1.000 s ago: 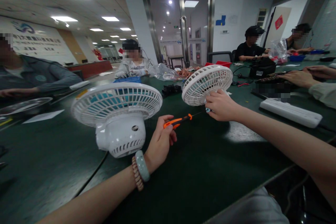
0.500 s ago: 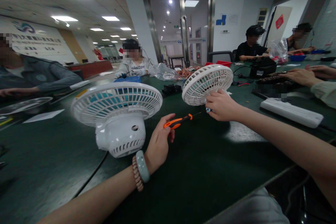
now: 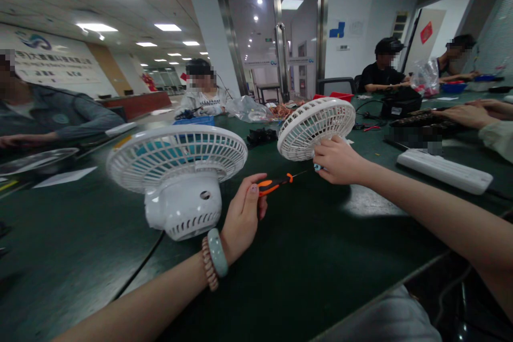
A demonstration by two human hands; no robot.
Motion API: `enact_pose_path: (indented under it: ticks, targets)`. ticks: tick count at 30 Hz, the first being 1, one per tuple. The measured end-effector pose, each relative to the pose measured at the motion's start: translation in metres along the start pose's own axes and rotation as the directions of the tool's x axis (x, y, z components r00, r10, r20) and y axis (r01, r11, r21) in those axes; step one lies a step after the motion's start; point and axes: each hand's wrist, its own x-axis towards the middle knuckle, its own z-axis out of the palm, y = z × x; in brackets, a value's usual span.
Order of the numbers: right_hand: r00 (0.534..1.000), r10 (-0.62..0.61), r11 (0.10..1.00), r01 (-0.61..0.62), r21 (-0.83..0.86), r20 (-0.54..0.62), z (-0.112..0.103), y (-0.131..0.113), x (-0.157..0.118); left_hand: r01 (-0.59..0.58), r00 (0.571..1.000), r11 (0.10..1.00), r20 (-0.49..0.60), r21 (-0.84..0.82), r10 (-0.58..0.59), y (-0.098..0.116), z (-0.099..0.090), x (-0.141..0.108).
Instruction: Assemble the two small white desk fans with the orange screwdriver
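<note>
The left grip [image 3: 241, 215] is wrapped around an orange-and-black screwdriver [image 3: 273, 185], its shaft pointing toward the right grip [image 3: 339, 161], which grasps a white grille [image 3: 294, 141] from below; a white fan [image 3: 190, 200] rests on the green surface [image 3: 288, 272], just beside the left wrist

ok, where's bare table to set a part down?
Biggest: green table between the left forearm, right forearm and near edge. Another: left of the left fan, between the black cord and the paper. Crowded: beyond it and the right fan: black parts, bag, blue bin.
</note>
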Motion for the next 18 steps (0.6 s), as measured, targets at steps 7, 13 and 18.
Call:
enact_pose_path:
  ticks: [7,13,18]
  targets:
    - [1.000,0.007,1.000,-0.007,0.005,0.008,-0.002,0.000,0.000,0.109,0.994,0.992,0.011,-0.061,-0.109,-0.001,0.001,0.003]
    - [1.000,0.004,1.000,-0.004,0.001,0.008,-0.001,0.000,0.000,0.186,0.982,0.977,0.063,-0.104,-0.180,-0.003,0.001,0.003]
    - [1.000,0.004,1.000,-0.004,0.009,0.008,0.000,0.000,0.000,0.232,0.972,0.962,0.082,-0.144,-0.222,-0.011,-0.001,0.008]
